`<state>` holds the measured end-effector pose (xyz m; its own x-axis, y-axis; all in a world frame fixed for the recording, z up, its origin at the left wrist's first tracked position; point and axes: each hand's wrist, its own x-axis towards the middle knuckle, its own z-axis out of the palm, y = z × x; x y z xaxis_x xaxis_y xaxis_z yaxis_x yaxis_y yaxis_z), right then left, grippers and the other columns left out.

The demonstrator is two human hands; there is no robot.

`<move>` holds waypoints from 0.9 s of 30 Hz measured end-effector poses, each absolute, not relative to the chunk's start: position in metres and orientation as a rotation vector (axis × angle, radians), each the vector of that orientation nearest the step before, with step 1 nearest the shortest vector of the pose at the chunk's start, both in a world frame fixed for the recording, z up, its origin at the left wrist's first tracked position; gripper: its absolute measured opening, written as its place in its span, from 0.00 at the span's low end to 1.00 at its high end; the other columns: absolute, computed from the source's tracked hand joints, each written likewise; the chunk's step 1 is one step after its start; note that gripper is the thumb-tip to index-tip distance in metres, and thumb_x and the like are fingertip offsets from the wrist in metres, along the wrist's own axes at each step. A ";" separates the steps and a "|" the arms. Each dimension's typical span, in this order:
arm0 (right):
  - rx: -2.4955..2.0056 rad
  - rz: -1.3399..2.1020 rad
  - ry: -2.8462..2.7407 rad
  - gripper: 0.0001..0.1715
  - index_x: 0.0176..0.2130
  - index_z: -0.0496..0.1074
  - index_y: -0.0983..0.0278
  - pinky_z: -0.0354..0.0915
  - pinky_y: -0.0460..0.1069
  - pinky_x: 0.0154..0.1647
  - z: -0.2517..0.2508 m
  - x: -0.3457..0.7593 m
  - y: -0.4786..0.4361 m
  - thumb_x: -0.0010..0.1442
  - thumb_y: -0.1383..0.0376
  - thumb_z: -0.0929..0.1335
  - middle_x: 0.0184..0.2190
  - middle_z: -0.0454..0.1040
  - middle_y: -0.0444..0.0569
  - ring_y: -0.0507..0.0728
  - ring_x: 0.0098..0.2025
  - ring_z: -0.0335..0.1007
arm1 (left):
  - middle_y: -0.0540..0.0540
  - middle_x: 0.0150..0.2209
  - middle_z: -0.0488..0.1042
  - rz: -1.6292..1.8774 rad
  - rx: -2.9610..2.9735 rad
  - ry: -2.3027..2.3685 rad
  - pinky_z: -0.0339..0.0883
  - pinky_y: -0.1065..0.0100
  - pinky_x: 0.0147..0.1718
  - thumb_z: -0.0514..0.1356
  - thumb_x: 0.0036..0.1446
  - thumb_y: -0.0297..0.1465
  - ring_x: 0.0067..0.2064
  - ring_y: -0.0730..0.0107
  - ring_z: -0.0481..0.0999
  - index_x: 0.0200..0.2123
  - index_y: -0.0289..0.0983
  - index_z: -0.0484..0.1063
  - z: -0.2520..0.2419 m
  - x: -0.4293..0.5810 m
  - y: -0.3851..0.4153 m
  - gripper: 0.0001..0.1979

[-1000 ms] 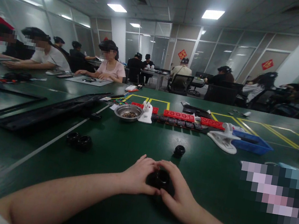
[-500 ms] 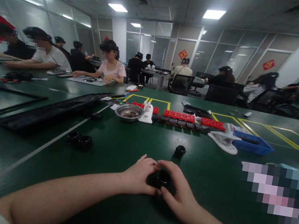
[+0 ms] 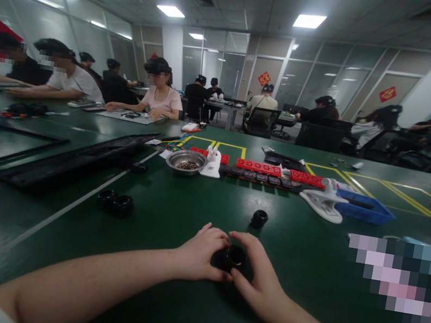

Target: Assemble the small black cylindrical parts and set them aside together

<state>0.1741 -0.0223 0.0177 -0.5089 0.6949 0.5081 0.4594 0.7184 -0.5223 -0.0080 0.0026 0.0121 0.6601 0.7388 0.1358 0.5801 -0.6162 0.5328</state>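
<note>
Between my two hands is a black glossy ring-shaped part (image 3: 234, 257), hollow at the top, low over the green table. My left hand (image 3: 203, 253) curls round its left side, thumb toward the near edge. From the right, my right hand (image 3: 258, 276) closes on it with thumb and forefinger. The part's lower portion is hidden by fingers and shadow. A similar black part (image 3: 259, 219) stands just beyond my right hand. Two more black ring parts (image 3: 122, 204) sit side by side on the left.
A metal bowl (image 3: 185, 162) of small pieces stands beyond my hands, beside a white clamp stand (image 3: 211, 162). Red blocks (image 3: 259, 167) line a dark strip. A white clip base (image 3: 323, 201) and blue tray (image 3: 373, 209) are right; a long black panel (image 3: 74, 163) lies left. People sit across the table.
Almost nothing differs. Both hands keep their hold on the black ring-shaped part, with at most a slight shift of the right fingers.
</note>
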 end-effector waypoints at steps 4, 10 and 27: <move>-1.035 0.337 -2.094 0.26 0.46 0.56 0.62 0.62 0.59 0.45 0.015 0.173 -0.020 0.48 0.64 0.67 0.43 0.64 0.54 0.62 0.45 0.62 | 0.45 0.45 0.66 0.490 2.432 1.022 0.41 0.47 0.55 0.62 0.42 0.42 0.49 0.60 0.63 0.41 0.39 0.66 0.011 -0.008 0.003 0.22; -0.981 0.405 -2.144 0.23 0.46 0.57 0.61 0.63 0.57 0.44 0.016 0.173 -0.022 0.49 0.69 0.64 0.41 0.66 0.52 0.60 0.44 0.64 | 0.45 0.45 0.66 0.476 2.424 1.026 0.40 0.47 0.55 0.62 0.42 0.42 0.50 0.59 0.62 0.42 0.39 0.65 0.012 -0.008 0.003 0.24; -0.818 0.433 -2.202 0.29 0.52 0.55 0.63 0.60 0.57 0.50 0.020 0.174 -0.024 0.50 0.69 0.62 0.48 0.64 0.54 0.60 0.50 0.60 | 0.44 0.45 0.66 0.466 2.416 1.037 0.39 0.47 0.56 0.62 0.43 0.43 0.51 0.59 0.62 0.45 0.38 0.64 0.015 -0.008 0.002 0.26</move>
<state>0.1744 -0.0240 0.0200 -0.5268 0.6701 0.5229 0.4223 0.7402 -0.5232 -0.0079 0.0023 0.0146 0.6571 0.7438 0.1225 0.5852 -0.6057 0.5392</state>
